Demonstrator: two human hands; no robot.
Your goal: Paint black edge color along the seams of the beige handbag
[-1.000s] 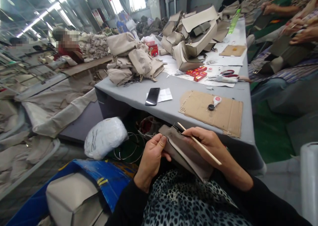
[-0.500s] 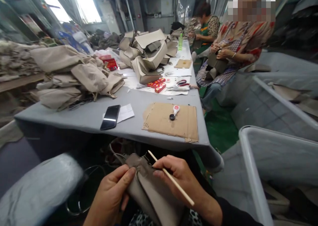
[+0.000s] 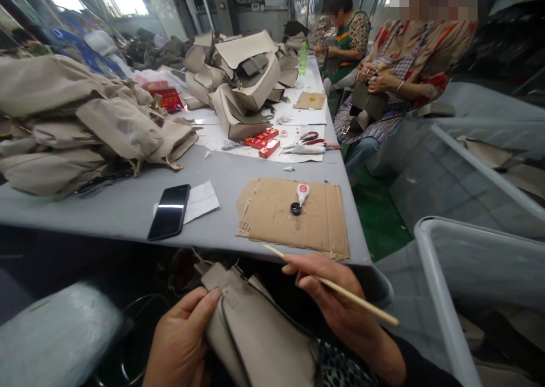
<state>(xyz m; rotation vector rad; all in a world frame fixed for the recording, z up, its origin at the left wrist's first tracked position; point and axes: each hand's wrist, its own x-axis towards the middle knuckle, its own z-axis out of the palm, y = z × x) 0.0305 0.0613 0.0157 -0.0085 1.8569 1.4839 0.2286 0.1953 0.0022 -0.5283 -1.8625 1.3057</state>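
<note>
My left hand pinches the upper edge of a beige-grey leather bag between thumb and fingers, low in the head view. The bag lies tilted across my lap, its lower part cut off by the frame. My right hand is closed around a thin wooden stick, its pointed tip aimed up and left, apart from the bag. On the table ahead lies a piece of cardboard. A small white glue bottle with a red label rests on it, beside a little black cap.
A phone lies partly over white paper. Beige bag pieces are heaped at left, more bags further back, near red boxes and pliers. Grey bins stand at right; a person sits beyond.
My right hand has drawn back to the right, taking the stick away from the bag's top edge. The left hand keeps its pinch. The view has shifted slightly.
</note>
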